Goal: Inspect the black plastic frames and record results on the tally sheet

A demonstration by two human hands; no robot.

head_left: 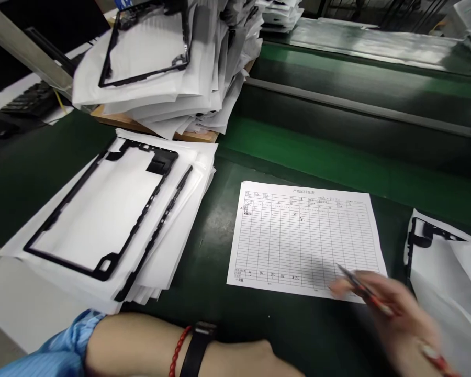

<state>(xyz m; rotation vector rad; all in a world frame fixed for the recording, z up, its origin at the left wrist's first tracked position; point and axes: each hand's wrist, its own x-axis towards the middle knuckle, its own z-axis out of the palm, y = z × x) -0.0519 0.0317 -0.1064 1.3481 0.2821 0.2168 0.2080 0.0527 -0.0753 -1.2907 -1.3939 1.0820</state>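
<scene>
My right hand (388,314), blurred by motion, is shut on a red-and-black pen (365,290), whose tip is over the lower right of a printed paper grid form (298,235) with handwritten entries. My left hand (239,361) lies at the bottom edge, mostly cut off by the frame, with a black watch and a red bead bracelet on its wrist. It rests on the green bench mat (215,309) near the form and holds nothing visible. To its upper left, a black thin frame (65,201) and a black strip (157,235) lie on white sheets (188,209).
A tall, untidy stack of white sheets (204,68) with another black frame (145,31) sits on a wooden board (120,121) at the back. More white sheets (447,298) lie at right. A green conveyor belt (317,149) runs behind, and a keyboard (27,102) lies far left.
</scene>
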